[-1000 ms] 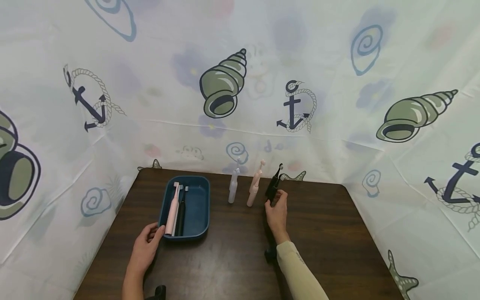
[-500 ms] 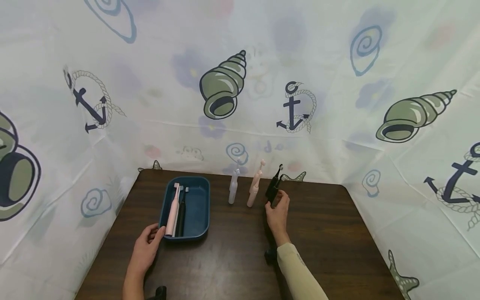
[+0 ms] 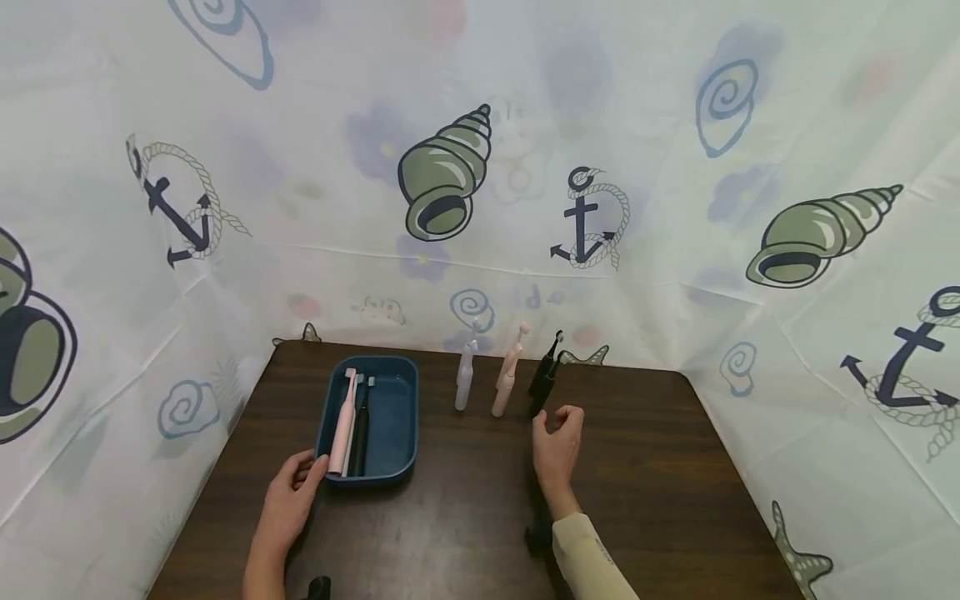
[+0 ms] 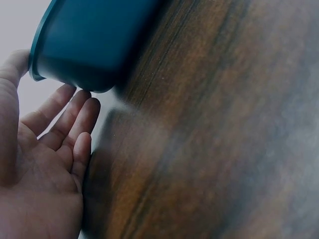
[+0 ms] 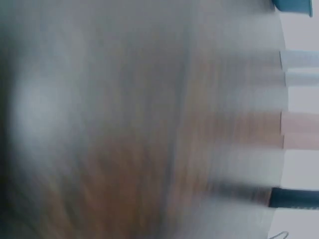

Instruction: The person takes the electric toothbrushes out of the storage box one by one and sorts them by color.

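Note:
My left hand [image 3: 288,496] holds the near left corner of a blue tray [image 3: 397,433], thumb at the rim and fingers against the outer wall [image 4: 75,69]. Inside lie a pink electric toothbrush [image 3: 342,433], a mostly hidden white one and a black one [image 3: 361,433], heads pointing away. At the back of the table, electric toothbrushes stand upright in pairs: pale white [image 3: 464,387], pink [image 3: 504,393] and black [image 3: 542,392]. Just in front of the black pair is my right hand [image 3: 557,446], thumb and fingers apart, nothing held. The right wrist view is badly blurred.
Everything stands on a dark wooden table [image 3: 450,533]. A pale cloth [image 3: 337,208] printed with shells and anchors hangs behind the table and along its sides.
My right hand has let go of the front black toothbrush and drawn back towards me, leaving it upright beside the other black one. My left hand has stayed on the tray.

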### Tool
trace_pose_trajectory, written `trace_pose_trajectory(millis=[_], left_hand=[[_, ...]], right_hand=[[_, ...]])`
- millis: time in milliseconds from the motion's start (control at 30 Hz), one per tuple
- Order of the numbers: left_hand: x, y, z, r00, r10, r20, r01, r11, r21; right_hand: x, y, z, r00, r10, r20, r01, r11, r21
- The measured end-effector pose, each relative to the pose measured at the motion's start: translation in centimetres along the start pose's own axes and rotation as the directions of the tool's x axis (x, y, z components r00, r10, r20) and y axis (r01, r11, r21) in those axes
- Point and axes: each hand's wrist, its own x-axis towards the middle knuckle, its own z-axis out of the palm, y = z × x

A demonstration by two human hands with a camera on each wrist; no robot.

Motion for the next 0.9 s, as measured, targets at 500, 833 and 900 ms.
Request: trace_pose_trajectory(millis=[500, 833, 900], left_hand=[[0.1, 0.1, -0.1, 1.000, 0.026, -0.014, -0.026, 1.000, 0.012], [0.1, -0.3, -0.1, 0.999, 0.038, -0.030, -0.037, 0.998, 0.052], [0.0, -0.4, -0.2, 0.998, 0.047, -0.038, -0.046, 0.998, 0.051]], right_hand=[[-6.6, -7.4, 5.9, 0.846, -0.449, 0.289, 0.396, 0.891, 0.223], [-9.9, -13.4, 10.0, 0.682, -0.361, 0.635, 0.360, 0.923, 0.138], [-10.2, -14.2, 10.9, 0.654, -0.313, 0.689, 0.324, 0.938, 0.119]])
